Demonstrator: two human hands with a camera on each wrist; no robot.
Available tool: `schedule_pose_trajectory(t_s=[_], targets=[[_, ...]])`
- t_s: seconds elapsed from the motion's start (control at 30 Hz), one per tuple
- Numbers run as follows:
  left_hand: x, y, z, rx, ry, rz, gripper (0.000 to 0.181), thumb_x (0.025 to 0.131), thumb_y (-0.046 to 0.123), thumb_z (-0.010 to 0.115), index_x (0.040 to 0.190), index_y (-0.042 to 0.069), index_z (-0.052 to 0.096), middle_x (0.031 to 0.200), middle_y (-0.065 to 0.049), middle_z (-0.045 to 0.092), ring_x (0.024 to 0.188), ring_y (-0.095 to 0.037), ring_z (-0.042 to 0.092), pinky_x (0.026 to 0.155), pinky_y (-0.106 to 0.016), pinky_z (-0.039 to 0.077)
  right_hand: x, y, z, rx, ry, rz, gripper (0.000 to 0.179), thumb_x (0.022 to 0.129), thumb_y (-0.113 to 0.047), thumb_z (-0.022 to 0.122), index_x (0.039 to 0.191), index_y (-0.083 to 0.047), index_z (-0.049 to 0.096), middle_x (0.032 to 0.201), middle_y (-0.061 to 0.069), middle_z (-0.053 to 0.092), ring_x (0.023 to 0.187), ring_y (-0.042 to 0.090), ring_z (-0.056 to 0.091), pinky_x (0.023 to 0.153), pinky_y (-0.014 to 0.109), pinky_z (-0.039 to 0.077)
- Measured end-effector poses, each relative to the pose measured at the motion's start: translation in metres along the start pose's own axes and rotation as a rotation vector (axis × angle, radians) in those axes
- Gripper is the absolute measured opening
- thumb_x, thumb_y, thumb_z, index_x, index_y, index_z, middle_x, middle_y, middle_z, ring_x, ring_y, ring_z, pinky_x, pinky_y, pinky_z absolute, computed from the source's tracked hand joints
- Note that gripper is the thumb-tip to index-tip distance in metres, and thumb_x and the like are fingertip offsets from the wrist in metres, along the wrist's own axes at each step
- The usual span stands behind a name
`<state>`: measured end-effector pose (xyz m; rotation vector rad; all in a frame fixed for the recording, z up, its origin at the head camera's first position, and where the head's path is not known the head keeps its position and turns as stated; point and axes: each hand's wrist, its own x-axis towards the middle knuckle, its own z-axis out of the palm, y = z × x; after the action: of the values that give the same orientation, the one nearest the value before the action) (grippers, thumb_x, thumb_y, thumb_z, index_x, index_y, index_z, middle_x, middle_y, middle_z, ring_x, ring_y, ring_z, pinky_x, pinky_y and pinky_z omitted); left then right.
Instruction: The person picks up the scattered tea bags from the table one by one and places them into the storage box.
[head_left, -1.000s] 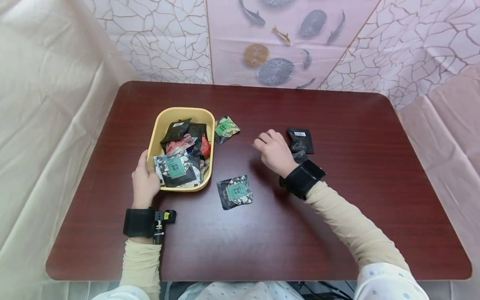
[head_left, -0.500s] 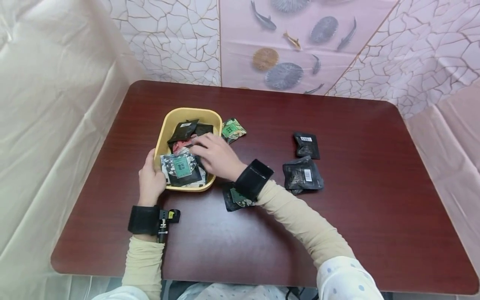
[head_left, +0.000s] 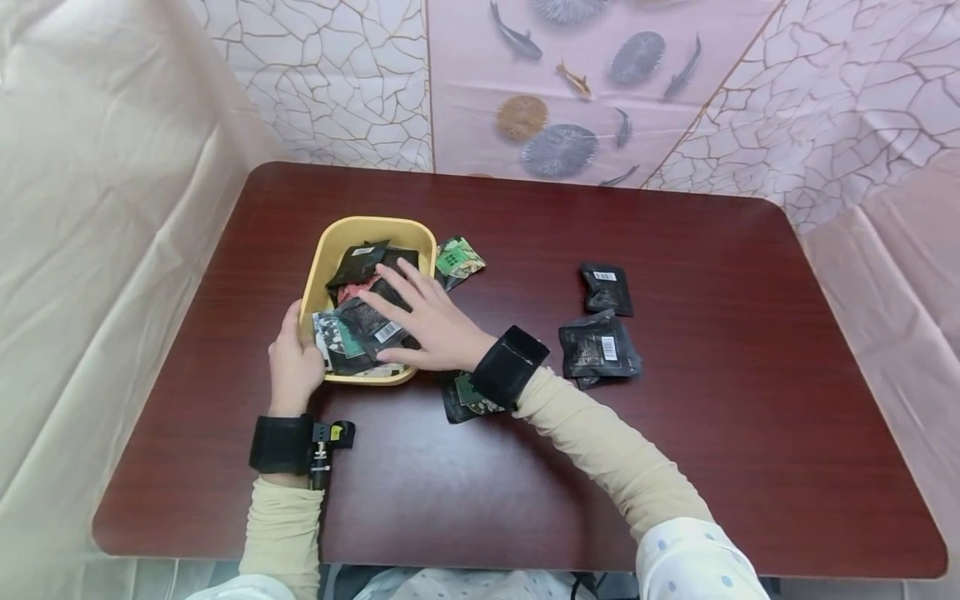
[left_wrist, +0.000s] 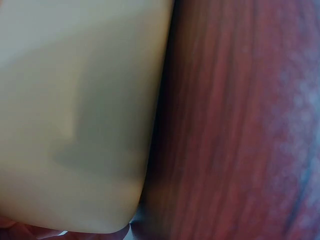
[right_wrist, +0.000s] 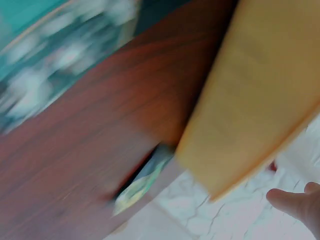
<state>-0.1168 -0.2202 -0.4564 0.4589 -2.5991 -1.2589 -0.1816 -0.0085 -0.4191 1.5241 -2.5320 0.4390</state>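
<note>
A yellow plastic basket [head_left: 322, 250] stands left of the table's middle, piled with small sachets. My left hand [head_left: 295, 371] grips its near left wall; in the left wrist view that wall [left_wrist: 75, 125] fills the left half. Over the basket my right hand [head_left: 431, 325] is spread, its fingers straight. Under those fingers lies a black sachet [head_left: 367, 321] with a white barcode, partly covering a teal-labelled sachet [head_left: 330, 337]. Whether the fingers touch it, I cannot tell. At the edge of the right wrist view my right thumb [right_wrist: 295, 202] shows, apart from the basket.
Beside the basket's right wall lies a green-and-yellow sachet [head_left: 457, 260]. A teal-labelled sachet [head_left: 461, 400] is partly hidden under my right wrist. To the right are a black sachet [head_left: 606, 289] and a small stack of black sachets [head_left: 600, 348] on the brown table [head_left: 712, 375].
My right hand has moved left from beside the black sachets to over the basket, and its fingers have spread. A barcoded black sachet now covers part of the teal-labelled one. Left hand stays put.
</note>
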Motion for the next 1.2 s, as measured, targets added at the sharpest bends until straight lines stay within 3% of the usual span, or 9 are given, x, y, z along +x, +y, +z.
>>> schedule_pose_trajectory(t_s=[0.17, 0.53, 0.77, 0.9, 1.03, 1.2], targets=[[-0.001, 0.001, 0.000, -0.011, 0.000, -0.007, 0.056, 0.085, -0.007, 0.030, 0.139, 0.007, 0.036, 0.119, -0.028, 0.050, 0.093, -0.038, 0.047, 0.081, -0.052, 0.037, -0.030, 0.029, -0.015, -0.018, 0.014, 0.102, 0.072, 0.087, -0.051, 0.048, 0.146, -0.016, 0.026, 0.151, 0.013, 0.003, 0.134, 0.029, -0.009, 0.102, 0.055, 0.010], [0.001, 0.003, 0.002, -0.017, -0.013, -0.017, 0.056, 0.086, -0.006, 0.030, 0.140, 0.009, 0.034, 0.123, -0.026, 0.049, 0.102, -0.036, 0.047, 0.087, -0.052, 0.037, -0.116, 0.091, -0.045, -0.073, 0.002, 0.304, 0.063, 0.090, -0.039, 0.047, 0.145, -0.015, 0.026, 0.150, 0.016, 0.008, 0.134, 0.032, -0.002, 0.096, 0.061, 0.020], [0.002, 0.010, 0.006, -0.015, -0.020, 0.014, 0.056, 0.085, -0.006, 0.029, 0.140, 0.006, 0.034, 0.119, -0.028, 0.050, 0.091, -0.037, 0.048, 0.080, -0.052, 0.038, -0.156, 0.115, -0.064, -0.122, -0.117, 0.483, 0.064, 0.089, -0.040, 0.050, 0.144, -0.016, 0.028, 0.149, 0.017, 0.009, 0.134, 0.033, -0.001, 0.093, 0.064, 0.022], [0.000, 0.010, 0.006, -0.015, -0.029, 0.008, 0.056, 0.086, -0.006, 0.030, 0.140, 0.006, 0.033, 0.122, -0.028, 0.048, 0.095, -0.037, 0.048, 0.082, -0.052, 0.038, -0.172, 0.134, -0.071, -0.101, -0.202, 0.624, 0.067, 0.087, -0.043, 0.053, 0.144, -0.018, 0.029, 0.150, 0.017, 0.003, 0.133, 0.036, -0.005, 0.090, 0.068, 0.020], [-0.004, 0.008, 0.002, -0.021, -0.027, -0.027, 0.057, 0.086, -0.006, 0.030, 0.141, 0.007, 0.032, 0.127, -0.026, 0.046, 0.104, -0.036, 0.046, 0.087, -0.053, 0.037, -0.177, 0.154, -0.067, -0.018, -0.334, 0.768, 0.071, 0.086, -0.048, 0.052, 0.146, -0.022, 0.024, 0.150, 0.017, -0.003, 0.131, 0.043, -0.005, 0.088, 0.070, 0.022], [-0.008, 0.009, -0.002, -0.026, -0.050, -0.078, 0.058, 0.087, -0.005, 0.029, 0.143, 0.008, 0.028, 0.130, -0.025, 0.043, 0.108, -0.037, 0.044, 0.090, -0.054, 0.035, -0.174, 0.171, -0.066, 0.066, -0.471, 0.847, 0.070, 0.084, -0.035, 0.057, 0.145, -0.015, 0.029, 0.146, 0.027, 0.006, 0.123, 0.053, 0.013, 0.091, 0.059, 0.031]])
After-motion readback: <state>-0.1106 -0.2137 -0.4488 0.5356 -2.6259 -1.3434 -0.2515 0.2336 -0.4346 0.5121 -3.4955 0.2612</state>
